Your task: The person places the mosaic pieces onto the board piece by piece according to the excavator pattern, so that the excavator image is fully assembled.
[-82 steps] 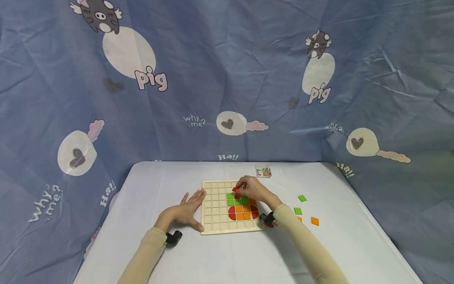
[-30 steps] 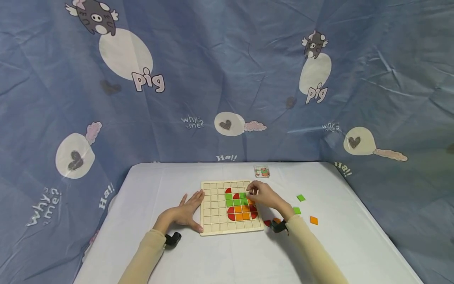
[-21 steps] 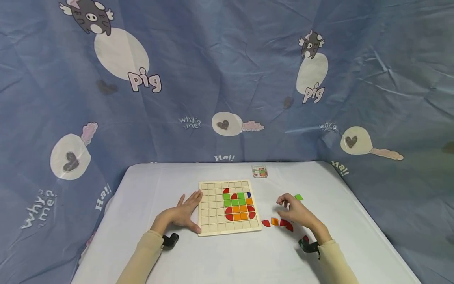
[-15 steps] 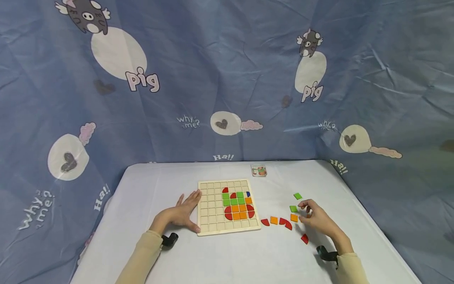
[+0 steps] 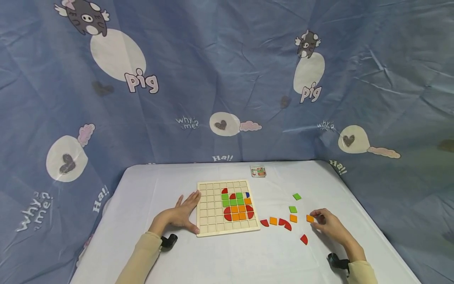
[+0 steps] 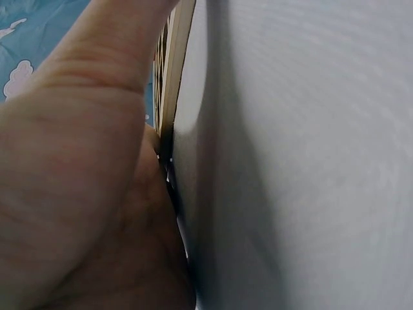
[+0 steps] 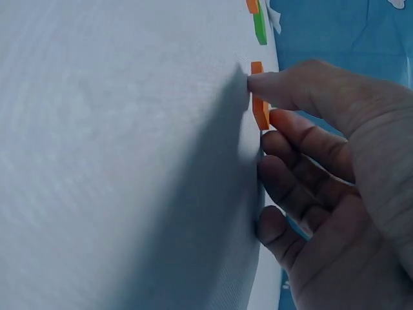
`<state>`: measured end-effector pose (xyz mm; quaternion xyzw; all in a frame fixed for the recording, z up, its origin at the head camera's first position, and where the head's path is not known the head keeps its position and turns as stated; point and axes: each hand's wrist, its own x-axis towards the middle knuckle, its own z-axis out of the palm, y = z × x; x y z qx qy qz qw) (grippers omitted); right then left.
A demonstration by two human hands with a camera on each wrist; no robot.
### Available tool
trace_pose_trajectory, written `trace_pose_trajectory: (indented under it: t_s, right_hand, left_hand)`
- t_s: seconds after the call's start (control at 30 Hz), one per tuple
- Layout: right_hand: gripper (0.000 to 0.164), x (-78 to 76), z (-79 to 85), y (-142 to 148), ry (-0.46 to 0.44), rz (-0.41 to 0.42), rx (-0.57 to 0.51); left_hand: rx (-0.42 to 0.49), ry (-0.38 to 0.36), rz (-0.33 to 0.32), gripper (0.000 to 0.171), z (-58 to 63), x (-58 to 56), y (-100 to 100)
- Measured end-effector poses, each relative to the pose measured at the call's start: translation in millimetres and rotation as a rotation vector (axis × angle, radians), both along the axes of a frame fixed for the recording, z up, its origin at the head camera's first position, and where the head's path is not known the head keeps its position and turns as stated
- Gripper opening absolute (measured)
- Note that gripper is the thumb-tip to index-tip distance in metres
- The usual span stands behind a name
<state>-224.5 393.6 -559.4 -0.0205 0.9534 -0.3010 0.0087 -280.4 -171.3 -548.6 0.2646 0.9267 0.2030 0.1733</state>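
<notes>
A wooden grid board (image 5: 213, 221) lies on the table, with red, green and orange tiles and a small blue tile (image 5: 247, 195) set in its right part. My left hand (image 5: 179, 216) rests at the board's left edge, fingers spread and straight; in the left wrist view the palm (image 6: 71, 194) fills the left side beside the board's edge. Right of the board, my right hand (image 5: 331, 225) pinches an orange square tile (image 5: 310, 218) between thumb and index finger. The right wrist view shows this orange tile (image 7: 260, 106) at the tabletop, its other fingers loosely curled.
Green square tiles (image 5: 292, 209), other orange squares (image 5: 293, 218) and several red quarter-circle tiles (image 5: 304, 239) lie between the board and my right hand. A small clear case with a printed picture (image 5: 258, 171) sits behind the board. A blue curtain (image 5: 227, 86) hangs behind the table.
My right hand has left the board's right side, uncovering the blue tile, and moved right over the loose tiles to pinch an orange square. My left hand has stayed at the board's edge.
</notes>
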Motion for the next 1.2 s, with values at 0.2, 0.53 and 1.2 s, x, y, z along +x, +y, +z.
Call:
trace_pose_trajectory:
  t_s: [0.2, 0.53, 1.2]
  right_hand:
    - [0.030, -2.5, -1.2, -1.2, 0.008, -0.004, -0.023]
    - [0.029, -14.0, 9.1, -21.5, 0.030, 0.028, -0.068]
    - [0.016, -122.8, 36.9, -209.8, 0.059, 0.500, -0.107]
  left_hand:
    - [-0.005, -0.005, -0.007, 0.140, -0.4, -1.5, -0.9]
    - [-0.007, -0.008, 0.000, 0.142, -0.5, -1.5, -1.7]
    - [-0.002, -0.026, 0.012, 0.140, 1.4, -0.5, -0.5]
